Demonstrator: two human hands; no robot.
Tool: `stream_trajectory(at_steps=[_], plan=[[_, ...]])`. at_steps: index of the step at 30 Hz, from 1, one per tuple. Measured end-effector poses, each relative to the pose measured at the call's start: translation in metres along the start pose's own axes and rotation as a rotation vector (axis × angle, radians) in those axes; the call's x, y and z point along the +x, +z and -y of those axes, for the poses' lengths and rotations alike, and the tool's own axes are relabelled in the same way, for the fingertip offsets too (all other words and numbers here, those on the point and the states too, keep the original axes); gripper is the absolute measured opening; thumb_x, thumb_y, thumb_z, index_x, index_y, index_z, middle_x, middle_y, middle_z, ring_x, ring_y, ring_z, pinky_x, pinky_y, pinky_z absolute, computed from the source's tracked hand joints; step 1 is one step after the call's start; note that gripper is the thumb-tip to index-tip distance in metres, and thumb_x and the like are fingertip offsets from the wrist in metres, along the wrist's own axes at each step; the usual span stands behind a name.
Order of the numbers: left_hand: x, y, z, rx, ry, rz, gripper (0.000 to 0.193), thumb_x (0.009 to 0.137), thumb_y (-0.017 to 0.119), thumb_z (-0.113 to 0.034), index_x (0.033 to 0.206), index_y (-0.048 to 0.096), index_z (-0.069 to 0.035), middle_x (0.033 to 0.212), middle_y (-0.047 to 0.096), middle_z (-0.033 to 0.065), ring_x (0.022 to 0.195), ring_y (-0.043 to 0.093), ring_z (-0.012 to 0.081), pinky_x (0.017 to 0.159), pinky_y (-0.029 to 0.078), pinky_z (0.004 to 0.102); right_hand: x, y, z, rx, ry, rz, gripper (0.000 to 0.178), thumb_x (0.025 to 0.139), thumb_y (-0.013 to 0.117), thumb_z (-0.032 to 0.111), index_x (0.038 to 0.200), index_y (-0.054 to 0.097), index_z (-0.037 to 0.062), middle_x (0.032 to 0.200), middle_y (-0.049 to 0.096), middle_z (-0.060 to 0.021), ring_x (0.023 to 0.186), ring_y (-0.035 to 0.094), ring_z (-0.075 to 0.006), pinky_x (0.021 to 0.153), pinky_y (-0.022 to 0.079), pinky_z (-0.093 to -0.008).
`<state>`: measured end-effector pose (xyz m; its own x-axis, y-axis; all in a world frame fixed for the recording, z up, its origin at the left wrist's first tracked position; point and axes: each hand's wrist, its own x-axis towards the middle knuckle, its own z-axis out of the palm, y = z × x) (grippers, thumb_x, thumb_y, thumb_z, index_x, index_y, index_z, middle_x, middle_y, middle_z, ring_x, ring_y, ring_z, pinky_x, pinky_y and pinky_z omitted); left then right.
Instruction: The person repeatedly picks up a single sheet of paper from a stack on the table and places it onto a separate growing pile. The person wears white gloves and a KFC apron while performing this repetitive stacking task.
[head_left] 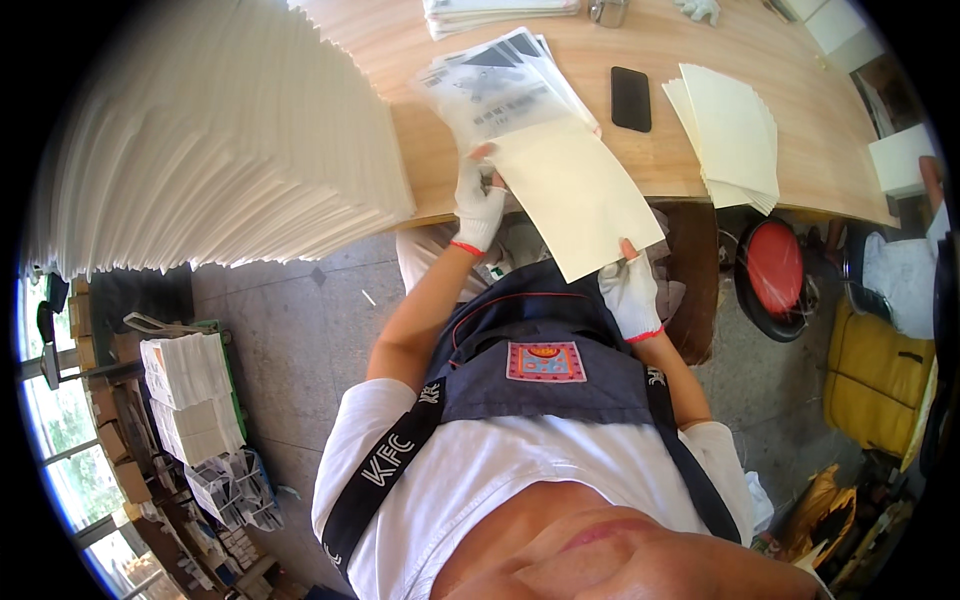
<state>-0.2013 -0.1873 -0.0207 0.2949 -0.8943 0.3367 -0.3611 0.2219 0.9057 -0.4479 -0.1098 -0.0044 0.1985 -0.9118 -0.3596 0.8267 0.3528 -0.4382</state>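
A cream sheet of card or paper [575, 195] slants over the table's front edge in front of me. My left hand [479, 205], in a white fingerless glove with a red cuff, pinches its left edge near the far corner. At the near right corner my right hand [632, 290], gloved the same way, grips the sheet with the thumb on top; its other fingers are partly hidden. Touching the sheet's far edge is a thin, see-through printed film [495, 105]. Under that film lie several printed sheets [555, 80]. Whether film and cream sheet are joined I cannot tell.
A tall stack of cream sheets [230, 150] fills the table's left side. To the right are a black phone [630, 99] and a small fanned pile of cream sheets [735, 135]. A red round stool [775, 265] and a yellow padded thing [870, 375] stand beyond on the floor.
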Motion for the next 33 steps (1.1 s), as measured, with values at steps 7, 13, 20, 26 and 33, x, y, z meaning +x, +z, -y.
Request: stream_trajectory(at_steps=[7, 13, 20, 26, 33], plan=[[-0.022, 0.055, -0.012, -1.466, -0.636, 0.01, 0.045, 0.093, 0.041, -0.031, 0.13, 0.036, -0.005, 0.116, 0.053, 0.015, 0.098, 0.057, 0.0269, 0.083, 0.05, 0.0367, -0.026, 0.034, 0.005, -0.175, -0.021, -0.036, 0.019, 0.093, 0.049, 0.02, 0.107, 0.05, 0.0079, 0.08, 0.058, -0.0016, 0.057, 0.055, -0.0081, 0.042, 0.04, -0.0218], [-0.034, 0.064, 0.01, -1.471, -0.843, 0.055, 0.04, 0.094, 0.038, -0.031, 0.122, 0.044, -0.003, 0.108, 0.057, 0.0136, 0.092, 0.06, 0.0265, 0.075, 0.053, 0.0363, -0.02, 0.021, 0.011, -0.337, -0.003, 0.036, 0.024, 0.092, 0.05, 0.018, 0.115, 0.047, 0.0099, 0.092, 0.058, -0.0017, 0.059, 0.056, -0.0085, 0.045, 0.043, -0.0198], [-0.071, 0.056, 0.037, -1.214, -0.906, -0.213, 0.036, 0.094, 0.036, -0.027, 0.112, 0.052, 0.001, 0.102, 0.06, 0.0133, 0.085, 0.062, 0.0264, 0.07, 0.054, 0.0359, 0.005, -0.014, -0.005, -0.368, 0.101, -0.008, 0.025, 0.094, 0.046, 0.018, 0.117, 0.044, 0.0088, 0.088, 0.059, -0.0083, 0.057, 0.059, -0.0178, 0.044, 0.046, -0.0248], [-0.07, 0.029, 0.027, -0.881, -0.818, -0.211, 0.033, 0.093, 0.035, -0.023, 0.106, 0.054, 0.001, 0.096, 0.061, 0.0147, 0.081, 0.063, 0.0273, 0.068, 0.054, 0.0364, 0.034, -0.008, -0.038, -0.401, 0.138, -0.16, 0.02, 0.091, 0.051, 0.017, 0.109, 0.049, 0.0069, 0.08, 0.06, -0.01, 0.054, 0.063, -0.0204, 0.043, 0.052, -0.0276], [-0.083, 0.031, 0.087, -0.987, -0.815, -0.152, 0.042, 0.093, 0.032, -0.028, 0.112, 0.05, 0.004, 0.101, 0.059, 0.0181, 0.087, 0.061, 0.0301, 0.073, 0.053, 0.0393, 0.003, 0.024, -0.044, -0.516, 0.034, -0.148, 0.022, 0.092, 0.05, 0.018, 0.108, 0.049, 0.0042, 0.077, 0.061, -0.009, 0.052, 0.061, -0.0176, 0.043, 0.049, -0.0268]])
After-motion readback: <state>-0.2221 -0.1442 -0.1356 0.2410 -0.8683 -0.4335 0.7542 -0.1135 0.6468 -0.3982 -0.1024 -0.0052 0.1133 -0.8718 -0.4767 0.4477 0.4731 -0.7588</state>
